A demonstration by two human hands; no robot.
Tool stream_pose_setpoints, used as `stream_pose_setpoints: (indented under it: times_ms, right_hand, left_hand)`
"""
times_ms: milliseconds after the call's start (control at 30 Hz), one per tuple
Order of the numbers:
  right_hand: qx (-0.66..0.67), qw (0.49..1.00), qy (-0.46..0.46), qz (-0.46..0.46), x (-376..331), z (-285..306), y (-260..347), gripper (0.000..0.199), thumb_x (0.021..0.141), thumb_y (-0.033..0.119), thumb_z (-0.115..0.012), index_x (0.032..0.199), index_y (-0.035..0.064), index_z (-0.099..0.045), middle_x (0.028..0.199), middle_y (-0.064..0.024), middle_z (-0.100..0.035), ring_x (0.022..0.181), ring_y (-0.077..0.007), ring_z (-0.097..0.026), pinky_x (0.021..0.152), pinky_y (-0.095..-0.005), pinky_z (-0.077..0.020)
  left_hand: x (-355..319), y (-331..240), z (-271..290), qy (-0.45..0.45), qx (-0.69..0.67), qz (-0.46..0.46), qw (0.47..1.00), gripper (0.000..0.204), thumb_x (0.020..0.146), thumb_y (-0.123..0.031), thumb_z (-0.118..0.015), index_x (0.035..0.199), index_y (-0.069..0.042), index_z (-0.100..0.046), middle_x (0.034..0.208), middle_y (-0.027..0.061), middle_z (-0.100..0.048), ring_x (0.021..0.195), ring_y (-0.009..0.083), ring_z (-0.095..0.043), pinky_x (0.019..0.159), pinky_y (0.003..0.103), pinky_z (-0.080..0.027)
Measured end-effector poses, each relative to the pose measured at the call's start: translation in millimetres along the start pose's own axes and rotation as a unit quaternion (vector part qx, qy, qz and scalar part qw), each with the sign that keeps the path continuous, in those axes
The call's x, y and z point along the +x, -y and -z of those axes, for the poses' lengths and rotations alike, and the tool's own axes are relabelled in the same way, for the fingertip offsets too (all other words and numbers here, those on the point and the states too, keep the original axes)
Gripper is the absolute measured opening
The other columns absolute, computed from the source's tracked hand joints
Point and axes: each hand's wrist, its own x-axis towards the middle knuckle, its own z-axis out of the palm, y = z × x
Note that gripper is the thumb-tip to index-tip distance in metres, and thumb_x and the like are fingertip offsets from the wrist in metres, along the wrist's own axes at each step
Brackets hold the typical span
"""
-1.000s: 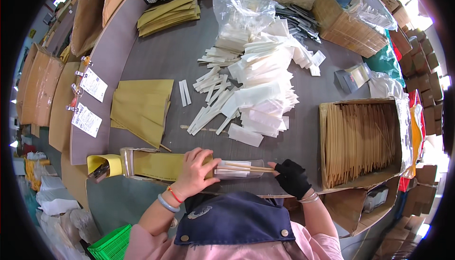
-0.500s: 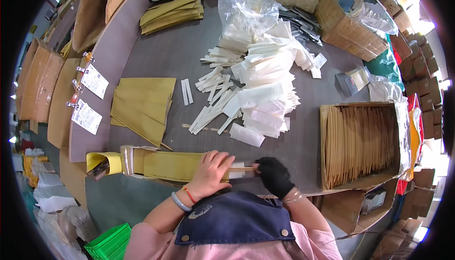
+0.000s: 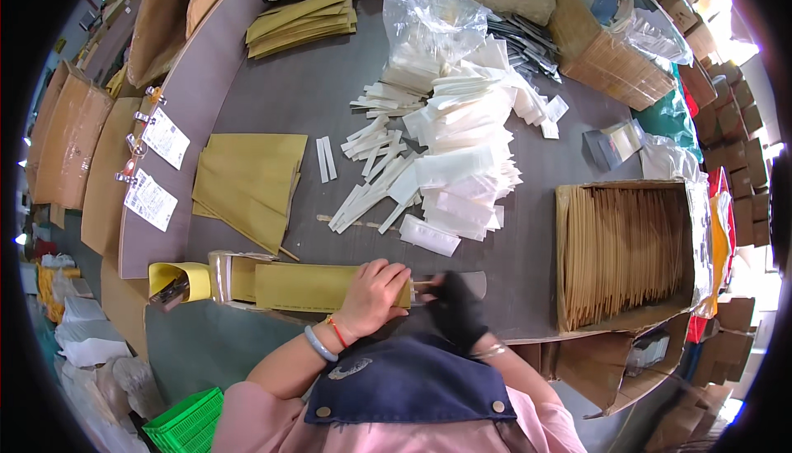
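A long olive-yellow paper sleeve (image 3: 305, 288) lies flat along the table's front edge. My left hand (image 3: 375, 294) rests over its right end, with fingers bent and gripping it. At the sleeve's right mouth, my right hand (image 3: 455, 309), in a black glove, is closed on thin wooden sticks (image 3: 422, 283). Only a short length of the sticks shows, and motion smears the glove's fingertips. Just beyond the glove, a pale flat strip (image 3: 476, 284) pokes out to the right. The sleeve's left part lies over an open cardboard holder (image 3: 221, 278).
White paper packets (image 3: 466, 164) are heaped mid-table, with more yellow sleeves (image 3: 247, 185) to their left. A carton of upright thin wooden sticks (image 3: 623, 255) stands at right. A yellow container (image 3: 181, 283) sits front left; a green crate (image 3: 188, 422) is below.
My right hand has moved left, toward the sleeve's mouth, and less of the sticks shows. The white packet beside the sticks is largely out of sight. My left hand has barely shifted.
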Motion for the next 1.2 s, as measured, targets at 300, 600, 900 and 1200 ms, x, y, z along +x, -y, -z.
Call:
stream_pose_setpoints:
  times_ms: [300,600,900,1200]
  right_hand:
    - [0.058,0.995,0.065,0.051,8,-11,11,0.036,0.079,0.003,-0.072,0.109,0.0032,-0.052,0.097,-0.0136,-0.06,0.089,-0.03,-0.063,0.077,-0.0387,-0.0524]
    - [-0.344,0.913,0.092,0.198,20,38,46,0.062,0.06,0.036,-0.084,0.114,0.0138,-0.061,0.101,-0.0081,-0.062,0.097,-0.0308,-0.058,0.088,-0.0434,-0.0407]
    - [-0.31,0.939,-0.087,0.119,14,90,53,0.063,0.059,0.022,-0.086,0.115,0.0107,-0.059,0.102,-0.01,-0.061,0.098,-0.0336,-0.057,0.088,-0.0438,-0.0433]
    - [-0.322,0.938,-0.071,0.109,15,91,47,0.064,0.059,0.025,-0.086,0.115,0.0105,-0.059,0.102,-0.0095,-0.061,0.098,-0.0328,-0.058,0.088,-0.043,-0.0432]
  left_hand:
    - [2,1,2,0.016,-0.028,0.012,0.999,0.081,0.054,-0.023,-0.088,0.126,-0.004,-0.059,0.125,0.012,-0.057,0.115,0.0328,-0.052,0.099,0.045,-0.043]
    - [20,0,64,0.129,0.077,-0.076,0.986,0.021,0.068,-0.013,-0.071,0.088,-0.013,-0.065,0.108,0.0123,-0.055,0.101,0.0318,-0.053,0.086,0.043,-0.046]
    - [-41,124,122,-0.024,0.214,0.173,0.961,0.052,0.066,-0.007,-0.079,0.116,-0.011,-0.066,0.148,0.017,-0.038,0.137,0.0481,-0.032,0.108,0.056,-0.037]
    - [-33,129,104,-0.051,0.301,0.321,0.897,0.086,0.069,-0.021,-0.085,0.144,-0.013,-0.044,0.149,0.0195,-0.038,0.138,0.0451,-0.033,0.108,0.066,-0.029]
